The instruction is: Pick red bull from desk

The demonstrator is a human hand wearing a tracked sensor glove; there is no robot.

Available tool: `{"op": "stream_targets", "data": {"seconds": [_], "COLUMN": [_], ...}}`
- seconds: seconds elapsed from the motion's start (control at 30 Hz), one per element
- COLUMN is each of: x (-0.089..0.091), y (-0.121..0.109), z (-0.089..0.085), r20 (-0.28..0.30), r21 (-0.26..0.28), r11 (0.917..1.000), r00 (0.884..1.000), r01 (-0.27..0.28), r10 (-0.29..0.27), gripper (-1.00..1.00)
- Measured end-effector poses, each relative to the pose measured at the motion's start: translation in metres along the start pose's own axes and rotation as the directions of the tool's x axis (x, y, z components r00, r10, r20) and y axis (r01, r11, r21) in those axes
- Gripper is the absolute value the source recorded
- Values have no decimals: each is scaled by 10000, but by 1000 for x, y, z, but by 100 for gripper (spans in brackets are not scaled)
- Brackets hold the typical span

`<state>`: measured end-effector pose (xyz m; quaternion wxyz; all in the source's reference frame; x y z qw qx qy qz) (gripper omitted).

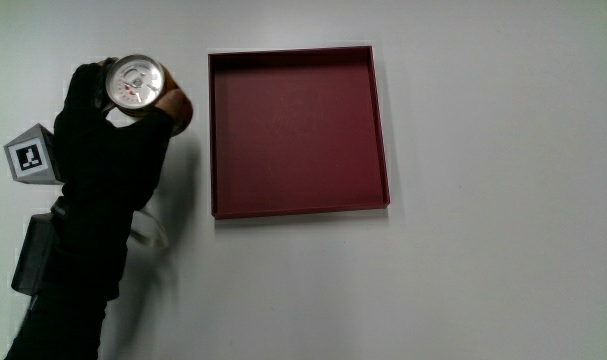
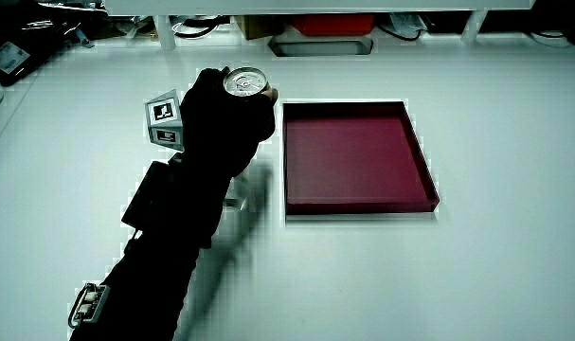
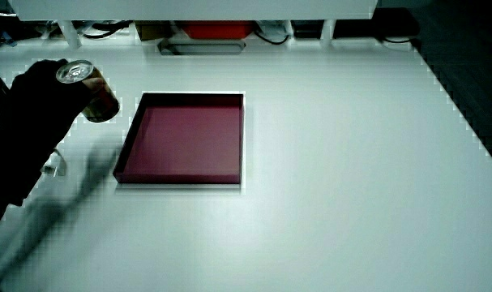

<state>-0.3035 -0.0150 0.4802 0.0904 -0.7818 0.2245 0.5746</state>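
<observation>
The Red Bull can (image 1: 135,84) shows its silver lid in the main view, with the gloved hand (image 1: 108,140) wrapped round its body. In both side views the can (image 2: 244,83) (image 3: 90,88) is held up above the white table (image 1: 483,280), beside the red tray (image 1: 298,130). The hand (image 2: 216,123) (image 3: 35,109) is shut on the can. A patterned cube (image 1: 30,156) sits on the back of the glove. Most of the can's body is hidden by the fingers.
The shallow red tray (image 2: 353,156) (image 3: 185,139) lies open on the table with nothing in it. A low partition with shelves and cables (image 2: 315,24) runs along the table's edge farthest from the person.
</observation>
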Motion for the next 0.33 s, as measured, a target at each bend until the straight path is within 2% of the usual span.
{"op": "stream_targets", "data": {"seconds": [0.07,0.17,0.27,0.3,0.33], "x": [9,29,46,49,55], "y": [-1,-5,-11,-12,-14], "z": [0,-2,-7,-9,-13], "r20": [36,261,655,620,944], "r21": [-231,-737,-1321,-1530,-1741], "r11": [9987,9938,9803,9754,9666], "r00": [9989,9963,9881,9866,9802], "r01": [460,837,1469,1589,1882], "r10": [-459,-820,-1392,-1510,-1738], "gripper": [100,100,100,100,100]}}
